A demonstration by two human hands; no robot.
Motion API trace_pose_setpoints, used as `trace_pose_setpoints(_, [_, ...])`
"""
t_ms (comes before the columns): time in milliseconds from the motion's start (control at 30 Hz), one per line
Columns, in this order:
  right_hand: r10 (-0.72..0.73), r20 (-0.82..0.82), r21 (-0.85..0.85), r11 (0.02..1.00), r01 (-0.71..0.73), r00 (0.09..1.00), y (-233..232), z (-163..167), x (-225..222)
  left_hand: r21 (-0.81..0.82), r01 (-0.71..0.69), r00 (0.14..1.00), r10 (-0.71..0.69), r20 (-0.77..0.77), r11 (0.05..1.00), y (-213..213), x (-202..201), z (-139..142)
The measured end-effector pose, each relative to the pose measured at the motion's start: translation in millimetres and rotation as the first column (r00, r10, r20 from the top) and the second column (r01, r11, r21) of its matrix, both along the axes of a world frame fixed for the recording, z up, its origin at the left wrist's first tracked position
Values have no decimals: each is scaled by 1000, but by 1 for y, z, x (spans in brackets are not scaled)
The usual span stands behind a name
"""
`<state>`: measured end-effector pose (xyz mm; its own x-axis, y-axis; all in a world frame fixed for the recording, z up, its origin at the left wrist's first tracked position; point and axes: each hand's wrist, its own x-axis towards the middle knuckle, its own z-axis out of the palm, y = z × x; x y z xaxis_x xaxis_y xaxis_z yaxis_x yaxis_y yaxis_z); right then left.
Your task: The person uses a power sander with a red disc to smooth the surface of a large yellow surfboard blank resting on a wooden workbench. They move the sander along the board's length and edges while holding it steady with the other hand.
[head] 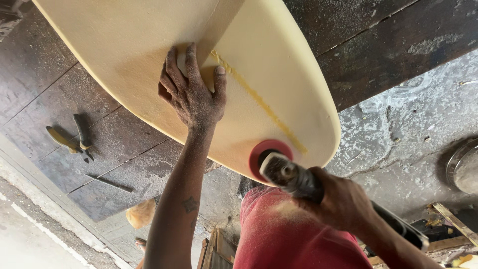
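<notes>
The left hand point(191, 92) is in the middle of the frame, a bit toward the top. It lies flat on a big pale yellow foam board point(149, 45), with its fingers spread wide and pressing down. It is not gripping anything. The hand and arm are dusty with fine powder.

The right hand point(343, 201) is at the lower right. It is closed tight around the dark handle of a power sander point(294, 177). The sander has a round red pad point(266, 149) at its end. The pad touches the board close to the board's rounded end, just below the left hand.

The board fills the top and middle of the frame and slants down toward the lower right. A darker yellow line point(259, 102) runs along the middle of the board, from beside the left hand's fingers down toward the red pad.

Below the hands, at the bottom middle, you can see the person's red shirt point(284, 234). It has yellow dust on it.

Under the board is a dark, rough floor point(398, 124). At the left of the frame, pliers with yellow and dark handles point(74, 139) lie on the floor. A thin dark rod point(109, 183) lies near them, a little lower. At the far right edge there is part of a round metal thing point(465, 167). Some bits of wood point(453, 221) sit in the lower right corner.
</notes>
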<state>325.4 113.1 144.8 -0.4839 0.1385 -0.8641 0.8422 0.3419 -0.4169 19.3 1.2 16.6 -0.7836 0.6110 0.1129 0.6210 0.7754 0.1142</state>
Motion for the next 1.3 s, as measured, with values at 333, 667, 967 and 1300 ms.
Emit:
trace_pose_setpoints(333, [-73, 25, 277, 959, 63, 997, 47, -4, 15, -79, 71, 997, -72, -7, 994, -4, -16, -10])
trace_pose_setpoints(667, [34, -181, 65, 998, -23, 983, -28, 0, -17, -23, 202, 979, -201, 27, 979, -13, -47, -8])
trace_pose_setpoints(967, [38, 2, 49, 998, -38, 999, 7, -3, -17, 5, 189, 980, -189, 64, 982, -12, -45, 0])
trace_pose_setpoints(1300, [-126, -86, 378, 913, 149, 988, 48, 1, 2, 21, 179, 982, -180, 63, 984, -7, -44, -2])
